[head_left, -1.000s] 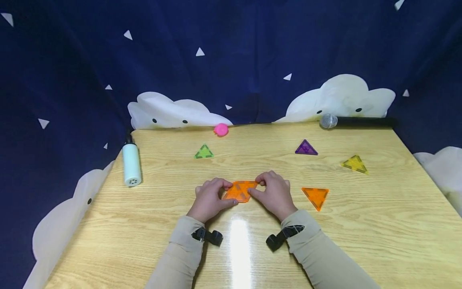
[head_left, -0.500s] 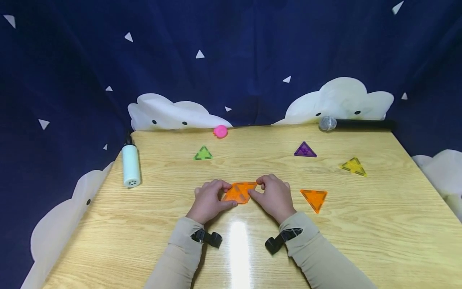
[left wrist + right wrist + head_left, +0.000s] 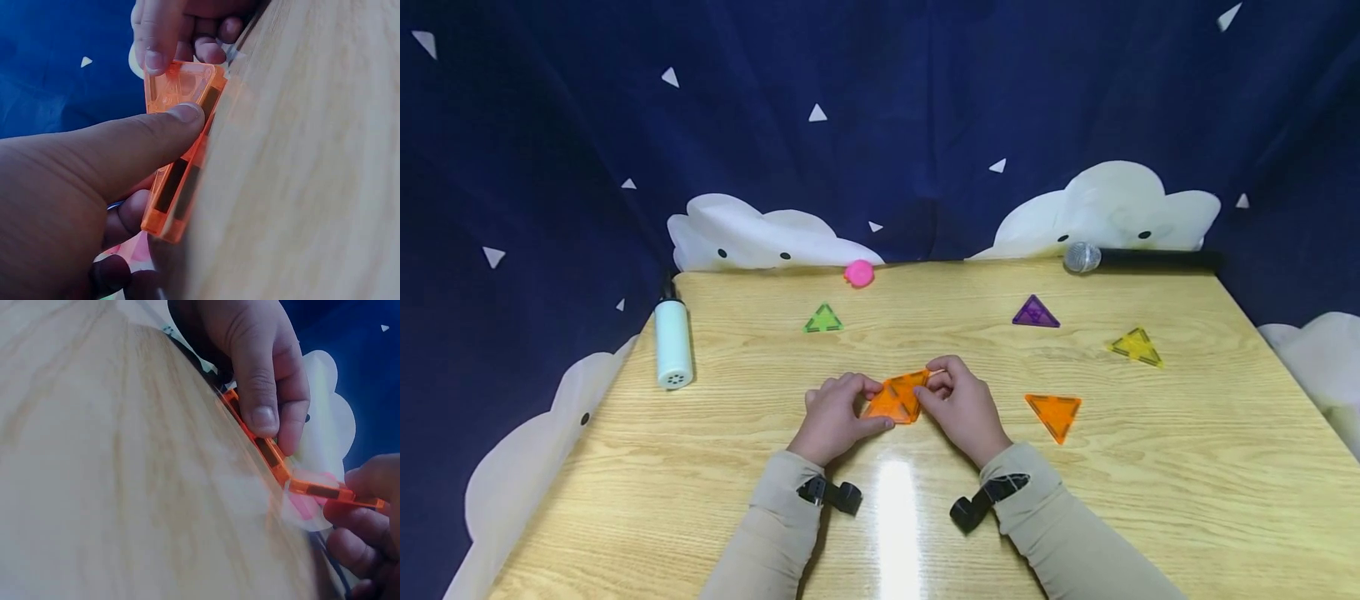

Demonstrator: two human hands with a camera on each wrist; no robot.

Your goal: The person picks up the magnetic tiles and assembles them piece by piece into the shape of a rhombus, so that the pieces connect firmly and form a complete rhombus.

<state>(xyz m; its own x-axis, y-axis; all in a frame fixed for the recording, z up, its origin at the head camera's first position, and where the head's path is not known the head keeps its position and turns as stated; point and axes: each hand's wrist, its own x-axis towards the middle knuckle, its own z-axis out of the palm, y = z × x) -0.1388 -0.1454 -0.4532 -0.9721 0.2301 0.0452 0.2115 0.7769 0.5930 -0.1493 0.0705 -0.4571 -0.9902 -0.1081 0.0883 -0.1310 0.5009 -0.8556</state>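
Two orange translucent triangular magnetic tiles meet at an edge between the hands. The left hand [image 3: 837, 414] pinches the left tile [image 3: 887, 407] low against the table, thumb on the near edge and fingers at the far side. Between its thumb and forefinger the right hand [image 3: 964, 408] holds the right tile [image 3: 912, 385]. In the right wrist view this right tile [image 3: 320, 490] stands at an angle to the left-hand tile [image 3: 269, 453], lifted off the wood. Doubled orange edges show in the left wrist view; whether they are stacked tiles or a reflection I cannot tell.
Another orange triangle tile [image 3: 1056, 415] lies right of the hands. Farther back are green [image 3: 824, 318], purple [image 3: 1036, 312] and yellow [image 3: 1137, 346] triangle tiles. A pink round object [image 3: 859, 273] and a microphone [image 3: 1138, 259] lie at the back edge, a pale-blue cylinder [image 3: 673, 343] at the left.
The right hand has raised and tilted its tile, whose far corner now sits higher and slightly left. The left hand stays in place on its tile.
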